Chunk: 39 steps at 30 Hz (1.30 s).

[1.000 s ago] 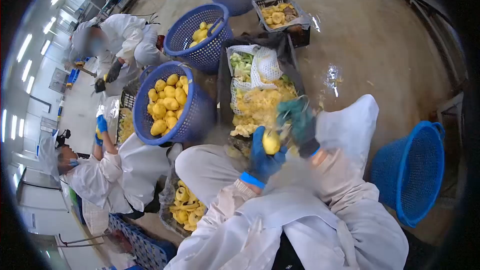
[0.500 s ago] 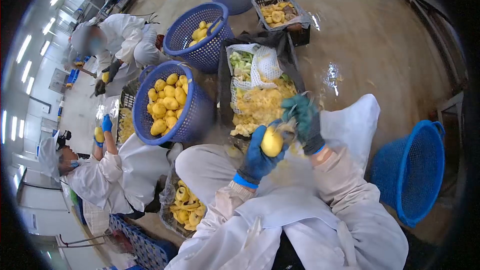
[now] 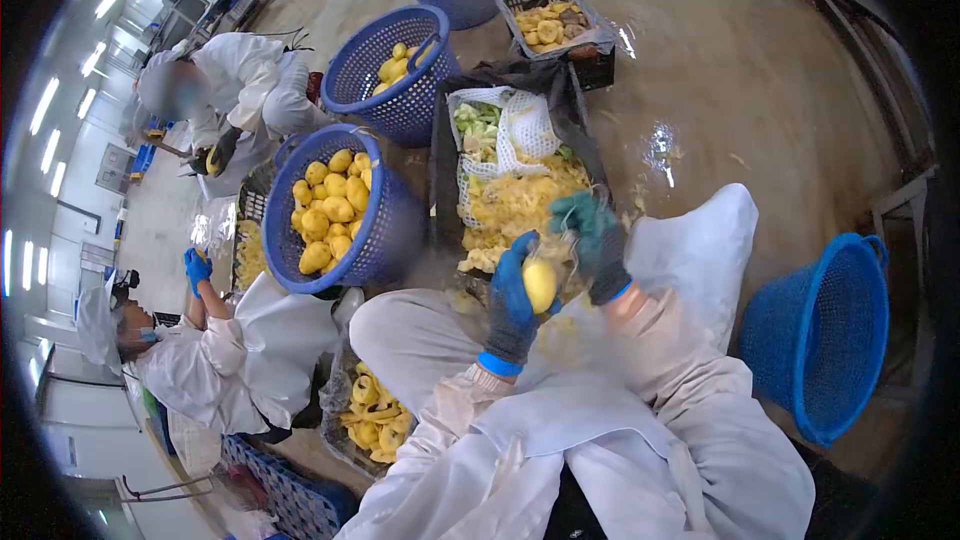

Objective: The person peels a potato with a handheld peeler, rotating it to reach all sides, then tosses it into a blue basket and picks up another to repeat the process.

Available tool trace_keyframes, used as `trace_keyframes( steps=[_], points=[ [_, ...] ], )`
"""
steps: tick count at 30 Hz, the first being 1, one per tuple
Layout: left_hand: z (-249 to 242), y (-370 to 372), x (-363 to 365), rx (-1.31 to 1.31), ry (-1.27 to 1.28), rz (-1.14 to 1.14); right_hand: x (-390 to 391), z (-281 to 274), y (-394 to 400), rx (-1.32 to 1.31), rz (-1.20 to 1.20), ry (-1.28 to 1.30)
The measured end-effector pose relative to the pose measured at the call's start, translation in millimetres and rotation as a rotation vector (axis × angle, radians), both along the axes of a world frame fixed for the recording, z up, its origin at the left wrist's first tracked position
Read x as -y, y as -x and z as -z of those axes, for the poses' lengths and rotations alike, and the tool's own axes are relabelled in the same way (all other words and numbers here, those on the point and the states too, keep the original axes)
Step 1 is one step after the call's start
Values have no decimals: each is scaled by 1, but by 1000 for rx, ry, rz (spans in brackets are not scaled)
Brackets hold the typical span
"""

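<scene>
My left hand [image 3: 513,300], in a blue and dark glove, is closed around a yellow peeled potato [image 3: 540,285] held over my lap. Just right of it, my right hand [image 3: 594,240], in a green and dark glove, is curled around a peeler [image 3: 571,248]; blur hides most of the tool. Beyond both hands, a black-lined crate [image 3: 578,105] holds yellow peelings [image 3: 515,210], pale green scraps and a white foam net [image 3: 527,130].
Left of the crate stands a blue-purple basket [image 3: 392,230] of potatoes, with more such baskets [image 3: 440,90] behind. A blue basket [image 3: 800,340] is on my right. A bag of yellow pieces [image 3: 372,420] lies by my left knee. Two co-workers [image 3: 215,360] sit at left.
My right hand has shifted slightly left and stays close to the potato. The potato is more upright in my left hand. The nearer co-worker's hands have come together.
</scene>
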<state>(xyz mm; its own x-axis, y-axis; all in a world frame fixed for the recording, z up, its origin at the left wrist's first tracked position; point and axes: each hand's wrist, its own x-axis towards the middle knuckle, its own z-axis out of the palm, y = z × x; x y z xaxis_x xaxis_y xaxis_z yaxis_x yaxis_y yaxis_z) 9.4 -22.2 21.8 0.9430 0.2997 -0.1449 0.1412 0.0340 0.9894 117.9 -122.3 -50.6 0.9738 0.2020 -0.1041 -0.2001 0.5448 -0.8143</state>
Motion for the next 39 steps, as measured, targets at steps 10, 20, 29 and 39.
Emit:
trace_keyframes(
  steps=[10,20,29,39],
  points=[
    [33,3,-17,339,-320,-29,6,23,-16,-42,-7,-218],
    [27,10,-2,246,48,23,9,-19,13,275,-5,150],
    [81,0,-19,-35,1198,-2,3,1,2,296,15,147],
    [83,9,-10,351,-492,58,0,-3,11,309,5,247]
  ],
)
